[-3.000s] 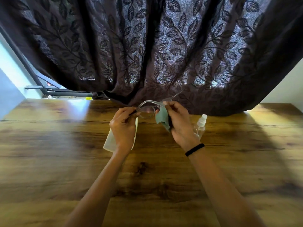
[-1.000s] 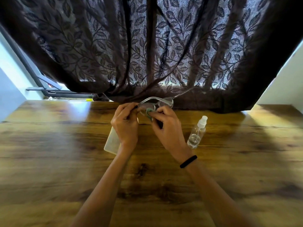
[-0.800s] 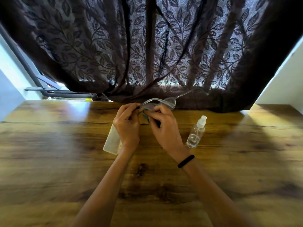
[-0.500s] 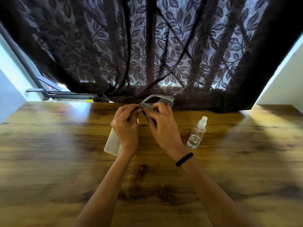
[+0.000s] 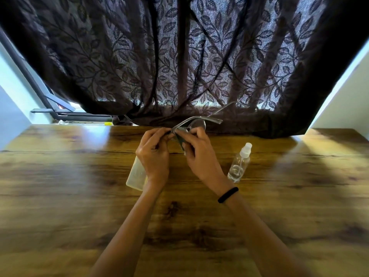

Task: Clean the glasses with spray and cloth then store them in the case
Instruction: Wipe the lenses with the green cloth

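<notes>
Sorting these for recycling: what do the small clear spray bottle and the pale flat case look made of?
The small clear spray bottle: likely transparent plastic, glossy; the table shows through it. The pale flat case: probably frosted plastic, matte; it looks milky, partly hidden by the left hand.

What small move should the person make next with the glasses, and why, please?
Probably slide the cloth along to the uncovered lens: the right hand pinches the cloth over the lens nearer the left hand, which holds the glasses, while the other lens shows bare.
</notes>
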Motion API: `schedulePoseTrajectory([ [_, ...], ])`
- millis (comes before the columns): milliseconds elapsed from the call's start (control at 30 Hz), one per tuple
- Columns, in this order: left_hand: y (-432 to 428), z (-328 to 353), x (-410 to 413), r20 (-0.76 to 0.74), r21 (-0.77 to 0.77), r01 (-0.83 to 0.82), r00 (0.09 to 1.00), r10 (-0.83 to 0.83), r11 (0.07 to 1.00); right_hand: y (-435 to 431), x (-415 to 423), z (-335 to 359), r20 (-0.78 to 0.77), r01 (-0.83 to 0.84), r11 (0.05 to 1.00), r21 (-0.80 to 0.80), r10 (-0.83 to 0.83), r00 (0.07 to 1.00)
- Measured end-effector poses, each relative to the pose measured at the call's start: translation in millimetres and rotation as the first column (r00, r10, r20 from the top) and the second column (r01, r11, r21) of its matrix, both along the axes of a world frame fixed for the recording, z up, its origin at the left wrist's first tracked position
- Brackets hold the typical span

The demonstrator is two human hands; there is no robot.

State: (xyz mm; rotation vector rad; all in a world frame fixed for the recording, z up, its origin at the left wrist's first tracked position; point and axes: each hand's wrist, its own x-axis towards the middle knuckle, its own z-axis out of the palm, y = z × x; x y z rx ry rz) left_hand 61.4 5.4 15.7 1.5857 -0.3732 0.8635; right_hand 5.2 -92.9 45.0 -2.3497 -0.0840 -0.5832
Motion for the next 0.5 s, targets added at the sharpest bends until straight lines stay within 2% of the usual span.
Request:
schedulePoseTrajectory([
  [100, 0.8, 0.4, 0.3, 0.004, 0.007, -0.015, 1.000, 0.015, 1.000, 1.4, -0.1, -0.1, 0.049, -0.068, 0.995, 0.072, 0.065, 0.997],
  [200, 0.2, 3.1, -0.7, 0.005, 0.009, -0.044, 0.999, 0.044, 0.999, -0.5, -1.0, -1.9, 0.080, -0.067, 0.994, 0.084, 0.060, 0.995],
  [300, 1.0, 6.1, 0.2, -0.027, -0.032, -0.073, 0.997, 0.072, 0.997, -2.3, -4.8, -4.8, 0.102, -0.038, 0.999, 0.009, 0.036, 0.994],
  [500, 2.3, 7.9, -1.5, -0.005, -0.035, -0.030, 1.000, 0.030, 0.999, -10.9, -4.6, -2.5, 0.078, 0.140, 0.974, -0.178, -0.128, 0.989],
])
